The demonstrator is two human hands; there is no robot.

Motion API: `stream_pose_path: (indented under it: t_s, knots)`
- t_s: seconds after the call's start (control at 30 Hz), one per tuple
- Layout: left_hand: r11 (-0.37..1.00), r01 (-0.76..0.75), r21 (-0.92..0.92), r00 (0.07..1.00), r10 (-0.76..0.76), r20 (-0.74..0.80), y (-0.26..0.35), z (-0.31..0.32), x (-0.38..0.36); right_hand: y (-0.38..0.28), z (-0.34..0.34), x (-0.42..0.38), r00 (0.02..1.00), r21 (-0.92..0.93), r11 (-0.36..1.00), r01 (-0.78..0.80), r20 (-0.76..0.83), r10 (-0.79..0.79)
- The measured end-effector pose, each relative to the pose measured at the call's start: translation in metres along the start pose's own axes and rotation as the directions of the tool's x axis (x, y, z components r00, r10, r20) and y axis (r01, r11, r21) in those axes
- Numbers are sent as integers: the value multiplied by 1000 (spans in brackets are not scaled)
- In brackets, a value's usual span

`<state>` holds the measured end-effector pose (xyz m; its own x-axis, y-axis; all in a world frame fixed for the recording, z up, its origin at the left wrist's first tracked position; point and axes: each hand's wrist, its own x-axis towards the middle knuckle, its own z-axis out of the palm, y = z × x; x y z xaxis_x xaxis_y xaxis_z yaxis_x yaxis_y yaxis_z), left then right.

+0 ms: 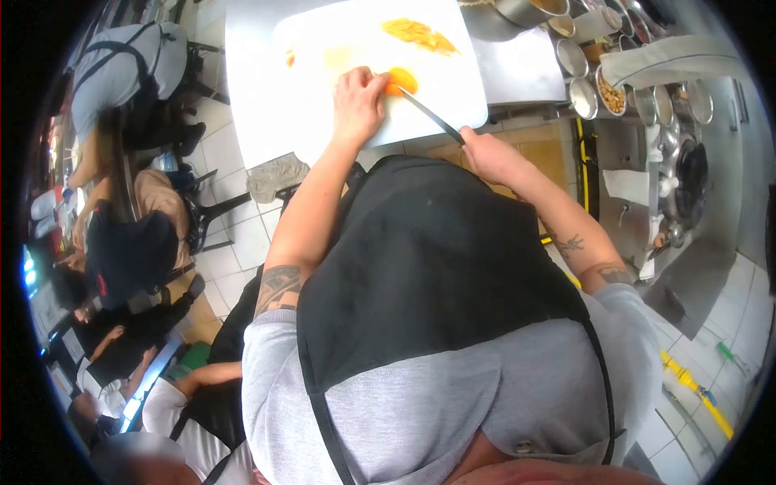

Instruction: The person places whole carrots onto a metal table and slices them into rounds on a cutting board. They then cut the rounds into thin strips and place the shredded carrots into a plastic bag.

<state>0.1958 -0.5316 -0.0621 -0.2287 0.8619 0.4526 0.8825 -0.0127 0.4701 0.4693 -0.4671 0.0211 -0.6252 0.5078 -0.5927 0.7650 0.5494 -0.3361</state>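
Observation:
On a white cutting board, my left hand presses its bent fingers against an orange piece of vegetable that looks like a carrot. My right hand is closed around the handle of a knife. The blade points up and left, and its tip meets the carrot beside my left fingertips. Farther up the board lies a pile of thin orange strips. A few small orange bits sit near the board's left side.
Metal containers stand to the right, one holding nuts or similar pieces, another something white. A cloth hangs at the table's near left edge. Several people are at the left, one in a dark top. A burner is far right.

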Motion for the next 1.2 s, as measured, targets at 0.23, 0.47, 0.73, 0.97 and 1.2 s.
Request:
stream_pose_path:
  t_s: [0.23, 0.47, 0.73, 0.97, 1.2]
  knots:
    - [999, 23, -38, 999, -24, -41, -10, 6, 8, -11, -9, -17, 999, 23, 999, -30, -26, 30]
    - [999, -19, -43, 996, 15, -87, -10, 5, 3, -38, -36, -39, 996, -66, 998, -25, -90, 19]
    - [998, -15, -61, 997, 10, -75, -10, 4, 2, -43, -51, -40, 999, -104, 994, -24, -38, 20]
    - [999, -33, -8, 999, 32, -11, -6, -2, 5, -22, 2, 3, 999, 13, 999, -49, 9, 49]
    - [999, -16, -52, 999, 15, -29, -10, 0, 6, -18, 1, -3, 1000, 41, 999, -19, -22, 20]
